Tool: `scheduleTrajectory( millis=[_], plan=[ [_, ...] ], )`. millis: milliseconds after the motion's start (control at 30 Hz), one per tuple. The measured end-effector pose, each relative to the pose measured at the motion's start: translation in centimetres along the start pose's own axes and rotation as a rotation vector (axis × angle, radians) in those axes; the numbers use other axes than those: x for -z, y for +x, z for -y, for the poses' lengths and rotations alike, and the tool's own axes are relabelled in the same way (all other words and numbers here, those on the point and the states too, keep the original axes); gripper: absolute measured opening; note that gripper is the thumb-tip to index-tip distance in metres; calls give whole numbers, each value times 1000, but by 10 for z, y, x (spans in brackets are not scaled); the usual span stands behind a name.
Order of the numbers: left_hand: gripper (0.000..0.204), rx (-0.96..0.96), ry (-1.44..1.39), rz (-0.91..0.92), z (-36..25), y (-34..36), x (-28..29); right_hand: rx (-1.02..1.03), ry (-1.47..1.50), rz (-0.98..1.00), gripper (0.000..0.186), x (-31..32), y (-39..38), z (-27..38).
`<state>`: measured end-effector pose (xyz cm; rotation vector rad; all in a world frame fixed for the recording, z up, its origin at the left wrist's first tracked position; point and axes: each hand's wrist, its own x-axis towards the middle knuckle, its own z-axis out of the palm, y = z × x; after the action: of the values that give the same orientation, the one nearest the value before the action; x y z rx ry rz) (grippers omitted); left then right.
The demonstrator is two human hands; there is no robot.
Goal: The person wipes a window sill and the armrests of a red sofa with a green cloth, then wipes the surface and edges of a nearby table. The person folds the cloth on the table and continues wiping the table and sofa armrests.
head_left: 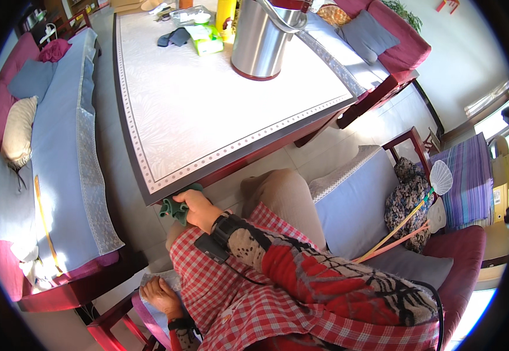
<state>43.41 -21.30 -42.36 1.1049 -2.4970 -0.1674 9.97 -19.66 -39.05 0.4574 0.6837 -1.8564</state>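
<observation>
My right hand (202, 209) is closed on a bunched dark green cloth (174, 210), just below the near left corner of the table (166, 146). Part of the cloth lies against the table's edge. My left hand (161, 297) rests with its fingers stretched out on the seat beside my thigh, holding nothing. Over my lap spreads a red and white checked apron (248, 304). A small black device (210, 248) with a cable lies on it, close to my right wrist.
On the table stand a steel canister (258, 44) with a handle, a yellow bottle (225, 17) and a green packet (206, 42). A long sofa (61, 128) runs along the left. To my right, fans (440, 177) lie by a patterned bundle (406, 205).
</observation>
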Motion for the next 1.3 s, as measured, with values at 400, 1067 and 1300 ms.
scheduleTrajectory(
  millis=[400, 1067, 1300],
  plan=[
    [32, -4, 152, 83, 10, 0, -8, 241, 14, -261, 24, 113, -57, 235],
    [34, 115, 441, 237, 60, -24, -34, 700, 2, -472, 59, 297, -89, 492],
    [37, 106, 494, 215, 30, -7, -27, 607, 63, -474, 63, 279, -49, 438]
  ],
)
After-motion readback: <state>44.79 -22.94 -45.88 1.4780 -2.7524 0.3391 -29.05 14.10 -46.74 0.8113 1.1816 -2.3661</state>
